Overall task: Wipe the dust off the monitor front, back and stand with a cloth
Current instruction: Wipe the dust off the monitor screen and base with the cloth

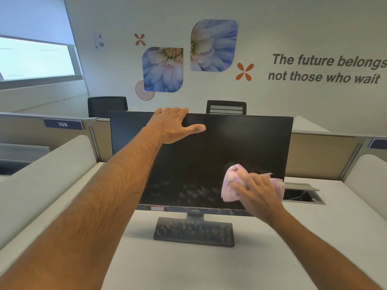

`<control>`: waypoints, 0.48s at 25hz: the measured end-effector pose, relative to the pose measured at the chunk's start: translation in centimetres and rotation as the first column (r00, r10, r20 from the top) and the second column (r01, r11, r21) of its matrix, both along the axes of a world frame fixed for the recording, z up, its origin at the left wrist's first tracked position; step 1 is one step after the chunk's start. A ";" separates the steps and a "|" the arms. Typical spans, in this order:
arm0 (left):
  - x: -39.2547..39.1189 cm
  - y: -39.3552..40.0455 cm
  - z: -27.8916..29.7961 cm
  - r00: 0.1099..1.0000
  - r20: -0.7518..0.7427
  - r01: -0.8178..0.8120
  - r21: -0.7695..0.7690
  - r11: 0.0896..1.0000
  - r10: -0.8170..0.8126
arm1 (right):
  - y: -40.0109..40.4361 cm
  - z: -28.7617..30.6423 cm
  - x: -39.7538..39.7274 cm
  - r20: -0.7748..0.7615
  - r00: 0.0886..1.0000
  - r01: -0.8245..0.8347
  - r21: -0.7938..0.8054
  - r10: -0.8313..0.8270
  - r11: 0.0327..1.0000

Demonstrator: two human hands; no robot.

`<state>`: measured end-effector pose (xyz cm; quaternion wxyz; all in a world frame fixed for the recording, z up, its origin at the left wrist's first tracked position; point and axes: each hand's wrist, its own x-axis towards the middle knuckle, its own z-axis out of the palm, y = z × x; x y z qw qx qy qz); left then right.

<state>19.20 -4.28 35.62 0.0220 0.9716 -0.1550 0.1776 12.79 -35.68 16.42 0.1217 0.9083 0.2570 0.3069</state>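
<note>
Gripping the monitor by its top edge, the left hand had its fingers hooked over and behind the rim, left of the middle, while the thumb lay straight along the dark glass, pointing toward the monitor's right side. Low on the monitor's right, the right hand clutched a bunched pink cloth and pressed it against the screen, fingers curled round the wad, with folds sticking out above and to either side of the knuckles.

That monitor stood upright on a white desk, long axis running left to right, screen facing the person and tipped back a little. Its glass was black and unlit, with pale smudges and dusty marks clustered along the lower part, to the left of the cloth. Below the screen, a grey bezel carried a small logo and a sticker near its left end. Under the monitor's middle, the flat rectangular stand sat on the desk, its top speckled with dust and blotchy prints.

Behind the monitor stood two dark office chairs.
</note>
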 end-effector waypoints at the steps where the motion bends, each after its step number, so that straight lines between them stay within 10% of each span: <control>1: 0.0 0.2 0.0 1.000 0.004 -0.002 0.000 1.000 0.002 | 0.5 -0.1 0.0 0.013 0.999 0.033 0.078 -0.034 0.996; 6: 0.1 1.3 -0.1 1.000 0.002 -0.006 0.001 1.000 0.006 | 1.3 -2.9 -0.4 -0.112 0.979 -0.196 -0.251 0.173 0.948; 12: 0.3 2.2 -0.3 1.000 0.000 -0.002 -0.013 1.000 0.002 | 3.7 -0.6 0.6 0.079 0.997 -0.008 0.119 -0.002 0.993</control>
